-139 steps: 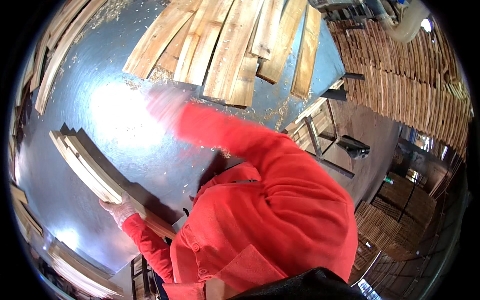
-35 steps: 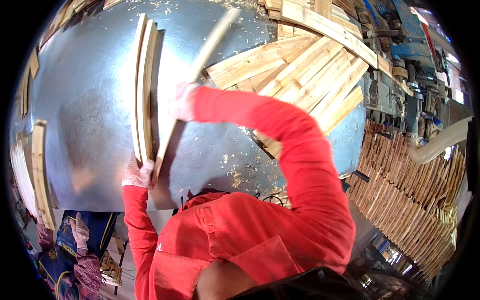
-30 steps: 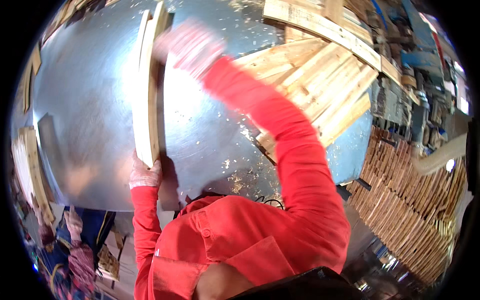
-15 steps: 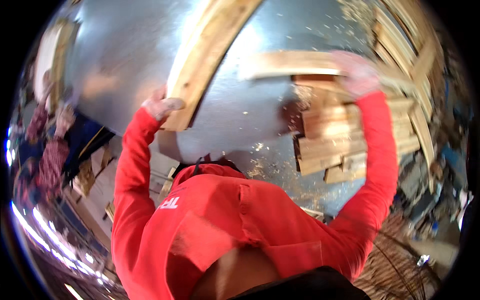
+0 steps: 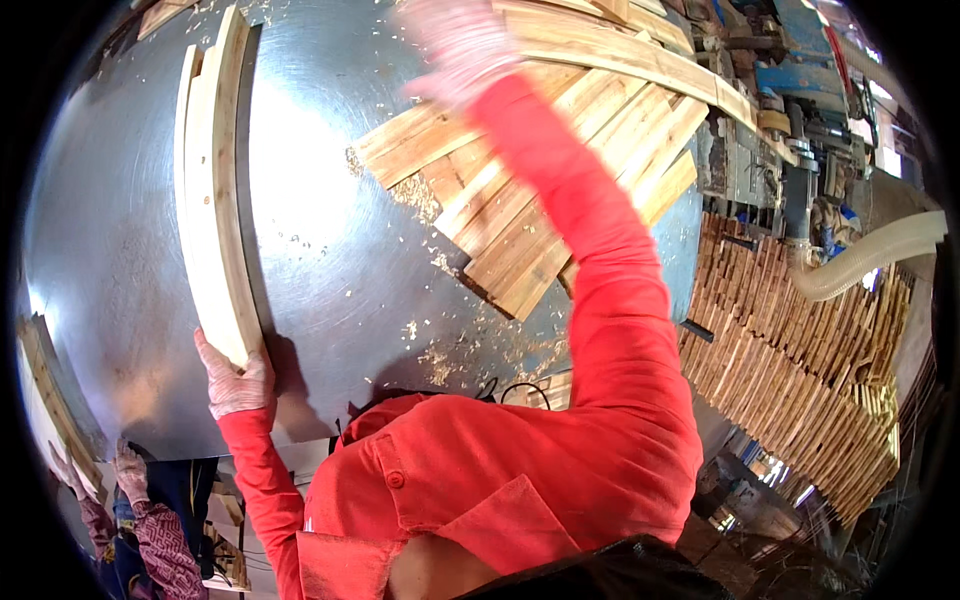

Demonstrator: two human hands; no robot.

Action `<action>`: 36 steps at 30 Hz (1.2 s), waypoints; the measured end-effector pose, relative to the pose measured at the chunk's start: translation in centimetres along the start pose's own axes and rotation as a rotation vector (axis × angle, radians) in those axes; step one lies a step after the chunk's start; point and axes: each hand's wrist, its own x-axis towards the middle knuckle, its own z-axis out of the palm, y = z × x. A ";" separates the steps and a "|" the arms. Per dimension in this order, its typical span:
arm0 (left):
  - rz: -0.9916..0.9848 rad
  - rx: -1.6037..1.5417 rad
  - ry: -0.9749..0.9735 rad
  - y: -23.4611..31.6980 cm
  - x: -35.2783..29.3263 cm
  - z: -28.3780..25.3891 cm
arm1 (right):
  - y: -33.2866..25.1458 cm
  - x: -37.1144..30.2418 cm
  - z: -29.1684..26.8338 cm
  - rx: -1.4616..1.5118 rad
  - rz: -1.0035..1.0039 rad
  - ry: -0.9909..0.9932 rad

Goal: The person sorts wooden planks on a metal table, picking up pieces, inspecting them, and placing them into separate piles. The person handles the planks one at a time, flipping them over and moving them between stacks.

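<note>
My left hand point(image 5: 240, 382), in a pale glove, is closed round the near end of a few long wooden boards point(image 5: 215, 200). These boards stand side by side on the shiny metal table point(image 5: 320, 210) and stretch toward its far side. My right hand point(image 5: 462, 50) is reaching far out above the table. Motion smears its fingers, and whether it holds anything is unclear. Beneath my right arm lies a spread stack of flat wooden boards point(image 5: 520, 235), fanned at an angle. A longer wooden strip point(image 5: 620, 58) lies across the stack's far side.
Wood shavings point(image 5: 450, 365) are scattered over the tabletop. At the left edge a co-worker's hands point(image 5: 130, 470) are beside another board point(image 5: 50, 400). Rows of stacked wood pieces point(image 5: 790, 350), a ribbed hose point(image 5: 870, 258) and blue machinery point(image 5: 800, 75) stand to the right.
The view has swung round. My right hand, which held a wooden strip by the stack, now reaches farther out over it. My left hand keeps its grip on the boards.
</note>
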 end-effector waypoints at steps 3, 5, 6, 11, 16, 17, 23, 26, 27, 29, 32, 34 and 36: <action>-0.014 0.065 -0.059 3.0 1.0 -1.3 | 15.6 -4.3 0.3 -0.457 0.425 -0.332; -0.014 0.092 -0.074 3.1 1.3 -1.2 | 17.4 -4.6 -1.1 -0.350 0.351 -0.500; 0.017 0.100 -0.069 2.2 1.4 -1.1 | 16.2 -3.7 -2.2 -0.309 0.311 -0.629; 0.138 0.196 -0.016 -0.1 1.9 -1.1 | 9.7 -1.4 1.5 -0.366 -0.092 -0.682; 0.232 0.094 -0.070 -2.6 2.3 -2.5 | -7.4 -3.6 1.0 -0.171 -0.487 -0.612; 0.111 0.093 -0.122 -1.0 2.5 -3.3 | -10.5 -4.2 2.4 -0.146 -0.612 -0.473; 0.068 0.205 -0.143 3.4 0.9 -4.0 | -22.9 -1.7 7.9 0.122 -0.541 0.215; -0.018 0.337 -0.294 4.6 1.1 -3.6 | -19.6 -2.4 7.8 0.122 -0.372 0.054; -0.007 0.322 -0.315 4.3 1.5 -3.0 | -16.1 -2.2 7.3 -0.038 -0.319 0.089; 0.047 0.252 -0.249 1.4 1.2 -3.0 | -7.4 -1.5 4.9 -0.277 -0.145 0.071; 0.096 0.100 -0.168 -3.3 0.8 -4.4 | 5.0 -0.4 0.4 -0.507 0.333 -0.138; 0.144 0.044 -0.163 -5.8 0.7 -5.6 | 14.3 -2.6 -0.9 -0.516 0.520 -0.243; 0.158 0.052 -0.184 -6.5 -1.5 -7.0 | 18.8 -3.9 -1.0 -0.424 0.562 -0.300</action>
